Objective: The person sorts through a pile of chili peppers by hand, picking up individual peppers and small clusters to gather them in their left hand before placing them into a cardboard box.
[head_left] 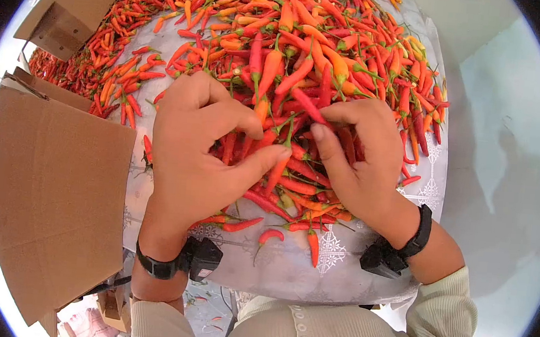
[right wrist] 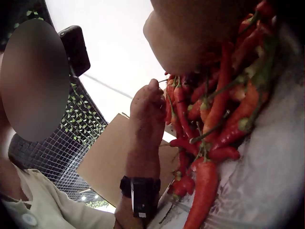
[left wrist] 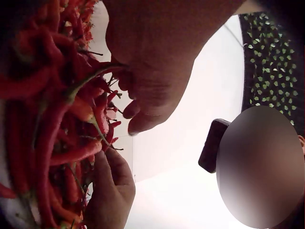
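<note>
A big heap of red and orange chili peppers [head_left: 307, 37] lies before both hands. At its near side, my right hand [head_left: 367, 158] pinches a red chili pepper [head_left: 306, 105] between thumb and forefinger; the left wrist view also shows this right hand [left wrist: 112, 188] at the peppers. Opposite it, my left hand [head_left: 198, 143] is over the heap, thumb and forefinger apart, the thumb tip right at the stem end of an orange-red chili [head_left: 276, 169]. In the right wrist view, the left hand [right wrist: 147, 114] stands beside the pile, its lower fingers partly hidden.
Under the heap is a table with a pale patterned cloth [head_left: 299, 280]. A large cardboard box [head_left: 56, 195] stands at the left, another carton [head_left: 75, 7] behind it. Several loose chilies, including a curved one [head_left: 270, 236], lie near the front edge. A pale wall [head_left: 508, 157] is at the right.
</note>
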The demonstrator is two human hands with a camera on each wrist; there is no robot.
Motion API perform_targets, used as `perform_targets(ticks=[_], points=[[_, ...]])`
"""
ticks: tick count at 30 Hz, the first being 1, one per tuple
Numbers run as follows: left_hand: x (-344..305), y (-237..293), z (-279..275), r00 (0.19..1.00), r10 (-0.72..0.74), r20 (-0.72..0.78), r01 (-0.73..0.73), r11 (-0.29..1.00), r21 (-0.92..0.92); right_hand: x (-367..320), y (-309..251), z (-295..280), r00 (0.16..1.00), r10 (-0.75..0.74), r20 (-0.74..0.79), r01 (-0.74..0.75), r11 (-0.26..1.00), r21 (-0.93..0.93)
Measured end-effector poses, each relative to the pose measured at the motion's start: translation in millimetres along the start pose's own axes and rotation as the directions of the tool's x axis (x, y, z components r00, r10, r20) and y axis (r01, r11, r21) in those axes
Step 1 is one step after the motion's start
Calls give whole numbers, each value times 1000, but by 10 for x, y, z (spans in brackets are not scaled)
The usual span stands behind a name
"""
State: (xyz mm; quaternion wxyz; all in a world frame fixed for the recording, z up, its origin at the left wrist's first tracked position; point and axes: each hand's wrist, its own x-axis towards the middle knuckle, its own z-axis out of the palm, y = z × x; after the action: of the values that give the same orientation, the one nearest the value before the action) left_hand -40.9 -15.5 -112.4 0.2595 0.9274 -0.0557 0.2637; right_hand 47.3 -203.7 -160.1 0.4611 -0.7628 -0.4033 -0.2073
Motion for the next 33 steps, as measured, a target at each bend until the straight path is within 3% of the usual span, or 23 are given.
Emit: perform_targets(ticks=[1,7,10,14,17,20,23,27,30,33], points=[[1,10,-16,999,17,42,-20,997,72,3,-16,-16,1000,17,-1,-17,1000,16],[-1,73,-65,993,-48,109,39,996,84,-38,60,-82,984,-15,-178,22,999,35],[-15,75,-105,984,-70,163,52,992,113,-65,96,-93,955,220,-199,-195,971,140],[-22,50,-125,981,-78,179,62,994,90,-7,111,-18,914,303,-270,-216,927,308],[-11,89,-106,982,-68,179,48,992,118,1,151,13,953,196,-229,-162,974,158],[-3,65,-91,983,-39,180,12,988,151,33,103,-16,968,6,-250,2,1000,31],[-31,-45,-49,986,-63,157,51,996,78,28,19,-88,976,-181,-117,180,983,-17],[-31,-97,-25,993,-73,98,77,996,-41,-12,-115,-48,938,-249,240,251,968,23],[-9,-81,-14,994,-97,45,100,993,-69,-12,-176,-11,887,-304,348,337,941,-36],[1,-71,-1,993,-115,-7,114,990,-84,-30,-163,-14,896,-273,352,303,952,-34]])
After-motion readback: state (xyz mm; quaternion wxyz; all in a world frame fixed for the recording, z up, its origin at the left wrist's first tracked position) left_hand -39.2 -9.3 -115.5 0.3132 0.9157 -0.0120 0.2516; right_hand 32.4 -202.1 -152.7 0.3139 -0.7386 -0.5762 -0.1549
